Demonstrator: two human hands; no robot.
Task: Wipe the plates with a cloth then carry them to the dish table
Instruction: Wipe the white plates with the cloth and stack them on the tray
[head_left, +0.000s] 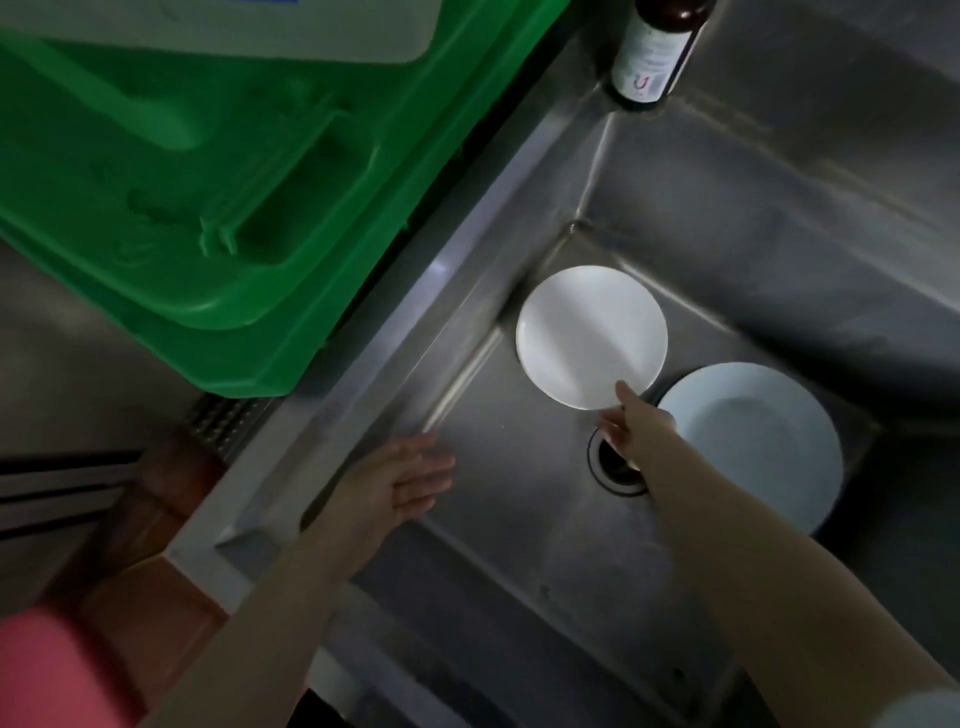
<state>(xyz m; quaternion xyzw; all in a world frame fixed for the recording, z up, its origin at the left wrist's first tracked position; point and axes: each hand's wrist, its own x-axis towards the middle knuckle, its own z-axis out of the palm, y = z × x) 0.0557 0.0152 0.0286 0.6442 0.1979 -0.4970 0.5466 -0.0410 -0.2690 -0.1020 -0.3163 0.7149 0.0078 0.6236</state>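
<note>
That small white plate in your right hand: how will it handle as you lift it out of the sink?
Probably rigid and breakable. The small white plate looks glazed, so the right hand, pinching only its rim, could slip. Likely light, being smaller than the larger plate.

white plates (591, 332), green bin (218, 208), steel-grey sink (727, 218)

two plates (591, 332) in sink (519, 519), bin (208, 208) left

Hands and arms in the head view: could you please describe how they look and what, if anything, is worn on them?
Both forearms are bare up to the frame's lower edge. The left hand and right hand show no gloves, rings, watch or bracelets. A pale sleeve edge shows by the right upper arm; pink clothing shows beside the left arm. The dim light hides finer detail.
</note>
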